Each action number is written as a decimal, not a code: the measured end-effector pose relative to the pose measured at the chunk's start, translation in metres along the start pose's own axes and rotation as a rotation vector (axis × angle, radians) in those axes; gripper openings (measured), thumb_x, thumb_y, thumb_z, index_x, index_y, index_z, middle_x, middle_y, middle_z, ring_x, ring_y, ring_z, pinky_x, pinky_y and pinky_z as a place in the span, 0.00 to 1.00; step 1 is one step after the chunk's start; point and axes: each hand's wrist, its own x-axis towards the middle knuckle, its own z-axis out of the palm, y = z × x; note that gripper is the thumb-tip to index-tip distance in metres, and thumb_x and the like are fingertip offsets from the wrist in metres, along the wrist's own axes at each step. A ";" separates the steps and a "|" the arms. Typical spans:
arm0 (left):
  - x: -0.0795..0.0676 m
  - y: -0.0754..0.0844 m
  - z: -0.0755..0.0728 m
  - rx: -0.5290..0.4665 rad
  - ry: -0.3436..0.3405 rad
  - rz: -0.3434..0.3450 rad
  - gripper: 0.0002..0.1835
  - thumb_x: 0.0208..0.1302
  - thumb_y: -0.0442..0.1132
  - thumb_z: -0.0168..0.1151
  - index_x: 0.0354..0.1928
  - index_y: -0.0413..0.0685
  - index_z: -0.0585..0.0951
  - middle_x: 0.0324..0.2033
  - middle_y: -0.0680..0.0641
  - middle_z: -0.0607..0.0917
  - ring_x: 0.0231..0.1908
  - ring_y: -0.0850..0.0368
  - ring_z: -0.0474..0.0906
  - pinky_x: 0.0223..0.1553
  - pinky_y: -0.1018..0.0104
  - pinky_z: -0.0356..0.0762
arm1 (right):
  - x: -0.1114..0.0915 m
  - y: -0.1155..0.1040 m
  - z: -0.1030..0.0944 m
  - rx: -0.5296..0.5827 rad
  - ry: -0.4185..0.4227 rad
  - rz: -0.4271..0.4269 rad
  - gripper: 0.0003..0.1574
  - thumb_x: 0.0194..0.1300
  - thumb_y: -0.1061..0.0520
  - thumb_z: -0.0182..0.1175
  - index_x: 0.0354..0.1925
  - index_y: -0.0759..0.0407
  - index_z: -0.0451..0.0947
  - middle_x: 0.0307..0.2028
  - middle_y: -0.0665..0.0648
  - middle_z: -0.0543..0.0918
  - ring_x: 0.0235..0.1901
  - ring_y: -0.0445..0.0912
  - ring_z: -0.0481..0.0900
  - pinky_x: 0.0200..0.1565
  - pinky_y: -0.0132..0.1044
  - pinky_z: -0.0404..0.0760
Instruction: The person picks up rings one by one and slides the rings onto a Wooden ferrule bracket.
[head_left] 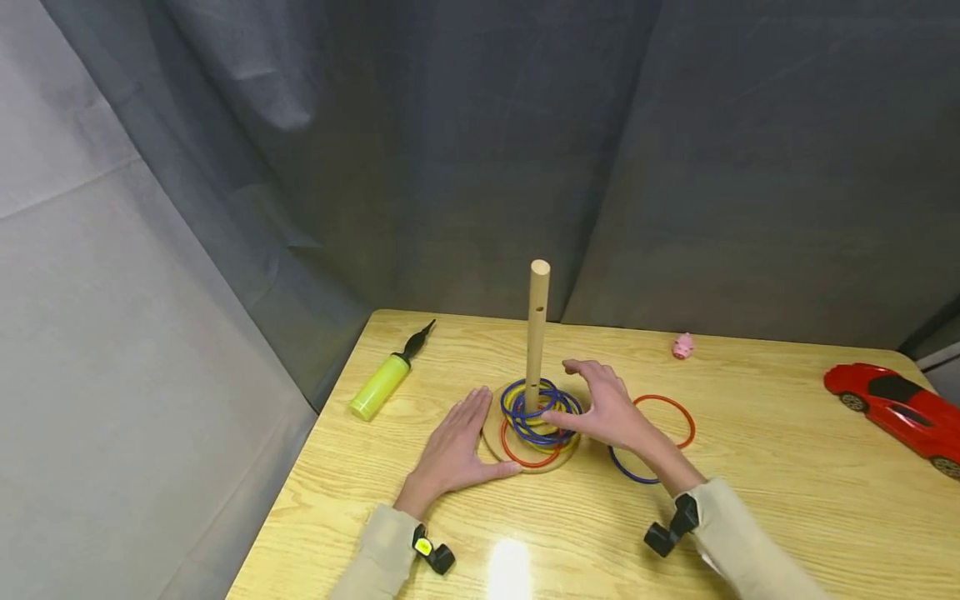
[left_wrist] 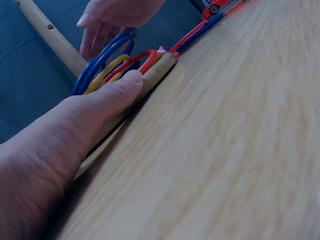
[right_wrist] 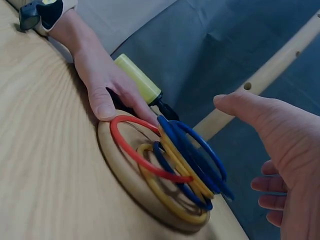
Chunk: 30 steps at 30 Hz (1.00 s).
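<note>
A wooden peg (head_left: 536,342) stands upright on a round wooden base (head_left: 492,435). Blue rings (head_left: 531,439), yellow rings (right_wrist: 175,212) and a red ring (head_left: 531,465) lie in a loose pile around its foot. My left hand (head_left: 453,450) rests at the base's left side with the fingers straight and the thumb on the near rim. Over the right side of the pile hovers my right hand (head_left: 609,412), thumb and fingers spread apart, holding nothing. In the right wrist view its thumb overlaps the peg.
Right of the base, another red ring (head_left: 690,421) and a blue ring (head_left: 633,477) lie overlapping on the table (head_left: 750,533). A yellow-green hand pump (head_left: 381,386) lies at the left. A small pink pig (head_left: 682,346) is near the back edge, a red toy car (head_left: 900,412) at the far right.
</note>
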 end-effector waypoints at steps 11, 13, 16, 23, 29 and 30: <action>0.003 0.005 -0.001 0.034 0.023 0.006 0.71 0.54 0.90 0.47 0.84 0.45 0.47 0.84 0.45 0.49 0.83 0.49 0.44 0.81 0.53 0.48 | -0.062 0.045 -0.027 0.039 0.181 0.091 0.55 0.59 0.42 0.78 0.74 0.64 0.66 0.70 0.68 0.71 0.69 0.67 0.64 0.61 0.70 0.68; 0.000 0.006 -0.002 0.039 0.028 -0.001 0.70 0.54 0.89 0.47 0.84 0.44 0.48 0.84 0.45 0.49 0.83 0.48 0.44 0.81 0.53 0.48 | -0.070 0.058 -0.033 0.018 0.213 0.117 0.57 0.58 0.42 0.78 0.74 0.64 0.65 0.71 0.69 0.70 0.69 0.69 0.63 0.62 0.72 0.65; -0.003 0.007 -0.001 0.046 0.041 -0.007 0.69 0.56 0.88 0.47 0.84 0.44 0.48 0.84 0.45 0.50 0.82 0.48 0.45 0.81 0.52 0.49 | -0.081 0.076 -0.043 -0.025 0.238 0.146 0.61 0.56 0.42 0.79 0.75 0.67 0.62 0.71 0.73 0.68 0.68 0.73 0.62 0.61 0.75 0.60; -0.011 0.009 0.005 0.055 0.055 -0.031 0.68 0.57 0.88 0.45 0.84 0.45 0.47 0.84 0.45 0.50 0.83 0.49 0.44 0.81 0.53 0.49 | -0.094 0.106 -0.054 -0.118 0.221 0.207 0.69 0.54 0.38 0.79 0.76 0.73 0.57 0.67 0.79 0.70 0.65 0.77 0.62 0.59 0.77 0.60; -0.011 0.008 0.007 0.044 0.061 -0.039 0.68 0.57 0.88 0.45 0.84 0.45 0.47 0.84 0.46 0.49 0.83 0.50 0.44 0.81 0.54 0.48 | -0.093 0.115 -0.054 -0.141 0.164 0.267 0.71 0.57 0.33 0.76 0.77 0.74 0.54 0.67 0.79 0.69 0.65 0.75 0.63 0.57 0.76 0.62; -0.010 0.008 0.007 0.043 0.059 -0.037 0.68 0.57 0.88 0.45 0.84 0.45 0.47 0.84 0.46 0.49 0.83 0.50 0.44 0.81 0.54 0.48 | -0.093 0.115 -0.054 -0.148 0.154 0.267 0.71 0.57 0.32 0.76 0.77 0.74 0.55 0.67 0.79 0.69 0.64 0.75 0.64 0.55 0.76 0.63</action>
